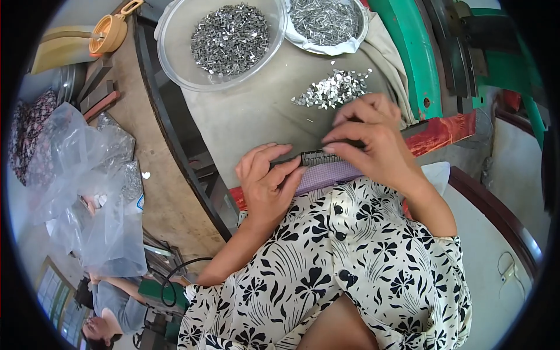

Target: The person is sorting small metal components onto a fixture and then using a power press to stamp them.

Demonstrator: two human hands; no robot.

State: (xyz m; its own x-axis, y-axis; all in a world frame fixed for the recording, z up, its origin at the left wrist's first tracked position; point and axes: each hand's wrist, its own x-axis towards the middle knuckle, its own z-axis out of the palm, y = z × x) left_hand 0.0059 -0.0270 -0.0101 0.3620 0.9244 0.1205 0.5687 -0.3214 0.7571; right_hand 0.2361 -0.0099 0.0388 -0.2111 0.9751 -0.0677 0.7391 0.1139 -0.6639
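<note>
A dark slotted metal bar (318, 157) lies near my lap, at the front edge of the cloth-covered surface. My left hand (265, 181) grips its left end between thumb and fingers. Over the bar's right part, the thumb and forefinger of my right hand (373, 134) come together; whatever is between them is too small to make out. Just beyond that hand is a loose heap of small shiny metal pieces (332, 88). Folded purple checked cloth (326, 175) shows below the bar.
Far back stand a clear plastic tub (169, 61) of small metal pieces and a white lined bowl (363, 26) of thin metal pins. Green machinery (417, 58) borders the right. Left, a wooden table (160, 198) carries a clear plastic bag (111, 227). Another person (119, 306) sits lower left.
</note>
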